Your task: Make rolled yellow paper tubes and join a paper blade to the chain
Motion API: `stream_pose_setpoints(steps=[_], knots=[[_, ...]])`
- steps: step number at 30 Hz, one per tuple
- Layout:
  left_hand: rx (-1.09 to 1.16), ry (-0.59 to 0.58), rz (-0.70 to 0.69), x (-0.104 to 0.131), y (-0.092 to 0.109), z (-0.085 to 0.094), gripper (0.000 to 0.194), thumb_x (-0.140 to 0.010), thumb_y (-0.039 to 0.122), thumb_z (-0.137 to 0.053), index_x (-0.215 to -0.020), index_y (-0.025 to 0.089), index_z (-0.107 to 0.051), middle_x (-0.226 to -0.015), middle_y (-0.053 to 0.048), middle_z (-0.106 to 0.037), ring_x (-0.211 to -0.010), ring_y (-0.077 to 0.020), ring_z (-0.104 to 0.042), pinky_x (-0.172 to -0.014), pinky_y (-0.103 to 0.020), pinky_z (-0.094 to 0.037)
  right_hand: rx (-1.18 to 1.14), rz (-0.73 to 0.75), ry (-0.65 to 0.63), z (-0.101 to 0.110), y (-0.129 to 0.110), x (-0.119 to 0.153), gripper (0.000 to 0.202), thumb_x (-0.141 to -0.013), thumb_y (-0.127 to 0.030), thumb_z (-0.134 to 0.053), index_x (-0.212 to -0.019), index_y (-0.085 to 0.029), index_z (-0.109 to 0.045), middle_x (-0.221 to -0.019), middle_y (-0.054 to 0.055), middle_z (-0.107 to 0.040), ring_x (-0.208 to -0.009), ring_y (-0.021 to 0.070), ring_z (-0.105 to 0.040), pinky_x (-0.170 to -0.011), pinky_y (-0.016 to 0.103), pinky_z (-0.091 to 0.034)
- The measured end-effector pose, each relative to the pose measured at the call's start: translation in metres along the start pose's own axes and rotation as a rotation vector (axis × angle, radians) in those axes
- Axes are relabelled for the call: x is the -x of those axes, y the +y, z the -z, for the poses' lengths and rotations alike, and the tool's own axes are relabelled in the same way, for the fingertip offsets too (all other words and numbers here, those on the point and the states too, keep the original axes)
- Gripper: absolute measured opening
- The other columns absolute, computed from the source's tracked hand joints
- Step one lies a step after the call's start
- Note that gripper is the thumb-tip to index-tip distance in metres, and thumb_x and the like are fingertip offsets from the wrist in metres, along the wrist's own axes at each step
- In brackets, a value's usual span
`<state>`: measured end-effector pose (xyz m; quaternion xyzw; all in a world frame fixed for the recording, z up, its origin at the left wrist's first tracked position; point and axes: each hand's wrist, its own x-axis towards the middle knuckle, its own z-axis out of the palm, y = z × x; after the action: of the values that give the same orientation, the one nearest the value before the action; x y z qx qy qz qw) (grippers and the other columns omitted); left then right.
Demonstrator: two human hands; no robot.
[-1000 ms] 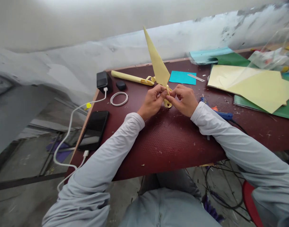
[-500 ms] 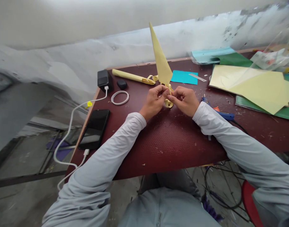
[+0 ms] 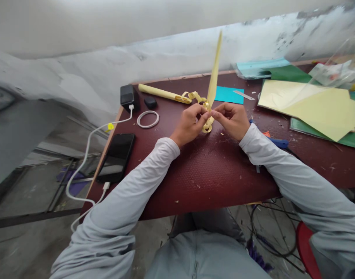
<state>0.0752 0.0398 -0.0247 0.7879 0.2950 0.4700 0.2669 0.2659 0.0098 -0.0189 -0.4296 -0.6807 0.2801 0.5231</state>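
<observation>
Left hand (image 3: 191, 122) and right hand (image 3: 232, 121) pinch the pointed yellow paper (image 3: 214, 75) low down, close together, maybe to keep it steady.

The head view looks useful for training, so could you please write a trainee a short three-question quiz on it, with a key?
1. Which thing partly overlaps the blue card: (a) the phone, (b) the metal blade, (c) the white ring?
2. True or false: the left hand is holding the phone.
3. Fill in: in the picture, the rolled yellow paper lies to the ____ of the blue card.

Key: 1. b. 2. False; the left hand pinches the pointed yellow paper at its lower end. 3. left.
</observation>
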Motion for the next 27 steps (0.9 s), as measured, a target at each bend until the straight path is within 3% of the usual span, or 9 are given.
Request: stream_pose_setpoints(steps=[3, 7, 10, 12, 16, 22, 27], knots=[[-0.156, -0.003, -0.111, 0.001, 0.005, -0.004, 0.036, -0.105, 0.043, -0.058, -0.083, 0.016, -0.063, -0.080, -0.004, -0.063, -0.074, -0.0139, -0.053, -0.071, -0.029, -0.041, -0.145, -0.083, -0.009, -0.002, -0.002, 0.000, 0.047, -0.076, -0.064, -0.085, -0.080, -0.019, -0.069, -0.066, -0.001, -0.063, -0.051, 0.0095, -0.049, -0.045, 0.027, -0.039], [-0.144, -0.004, -0.087, 0.004, 0.013, -0.008, 0.036, -0.107, 0.042, -0.053, -0.087, 0.015, -0.065, -0.079, -0.004, -0.065, -0.071, -0.0133, -0.054, -0.070, -0.028, -0.041, -0.289, -0.138, 0.009, -0.004, -0.001, 0.001, 0.048, -0.075, -0.063, -0.086, -0.078, -0.020, -0.065, -0.060, -0.003, -0.060, -0.044, 0.0094, -0.051, -0.039, 0.027, -0.045], [-0.055, -0.005, -0.033, 0.005, 0.016, -0.006, 0.035, -0.107, 0.044, -0.053, -0.096, 0.015, -0.069, -0.082, -0.004, -0.070, -0.070, -0.0119, -0.058, -0.068, -0.026, -0.043, -0.360, -0.156, 0.032, -0.005, 0.001, 0.000, 0.046, -0.076, -0.062, -0.086, -0.081, -0.021, -0.066, -0.066, -0.001, -0.065, -0.050, 0.0118, -0.060, -0.041, 0.027, -0.053], [-0.022, -0.010, -0.024, 0.005, 0.016, -0.004, 0.033, -0.101, 0.045, -0.064, -0.107, 0.014, -0.071, -0.089, -0.004, -0.074, -0.076, -0.0126, -0.063, -0.073, -0.026, -0.046, -0.388, -0.161, 0.047, -0.004, 0.003, 0.000, 0.044, -0.078, -0.061, -0.085, -0.083, -0.021, -0.066, -0.070, 0.000, -0.068, -0.053, 0.0121, -0.063, -0.043, 0.026, -0.055], [0.001, -0.030, -0.061, 0.005, 0.012, 0.000, 0.045, -0.084, 0.042, -0.084, -0.116, 0.014, -0.073, -0.097, -0.006, -0.076, -0.087, -0.0160, -0.068, -0.083, -0.029, -0.050, -0.400, -0.140, 0.057, -0.004, 0.007, -0.001, 0.042, -0.082, -0.061, -0.082, -0.084, -0.022, -0.066, -0.069, -0.001, -0.068, -0.050, 0.0110, -0.062, -0.046, 0.027, -0.056], [0.048, -0.059, -0.148, 0.005, 0.004, -0.001, 0.038, -0.085, 0.035, -0.083, -0.117, 0.015, -0.074, -0.104, -0.007, -0.078, -0.093, -0.0170, -0.070, -0.086, -0.030, -0.053, -0.395, -0.148, 0.069, -0.002, 0.008, -0.003, 0.046, -0.079, -0.065, -0.082, -0.085, -0.023, -0.065, -0.072, -0.001, -0.068, -0.055, 0.0109, -0.061, -0.053, 0.029, -0.060], [0.018, -0.015, -0.179, 0.005, 0.001, -0.002, 0.032, -0.089, 0.036, -0.081, -0.113, 0.015, -0.075, -0.098, -0.005, -0.078, -0.087, -0.0159, -0.069, -0.082, -0.029, -0.053, -0.407, -0.163, 0.048, -0.001, 0.006, -0.003, 0.047, -0.079, -0.066, -0.082, -0.090, -0.023, -0.066, -0.073, 0.000, -0.068, -0.055, 0.0110, -0.062, -0.055, 0.030, -0.061]])
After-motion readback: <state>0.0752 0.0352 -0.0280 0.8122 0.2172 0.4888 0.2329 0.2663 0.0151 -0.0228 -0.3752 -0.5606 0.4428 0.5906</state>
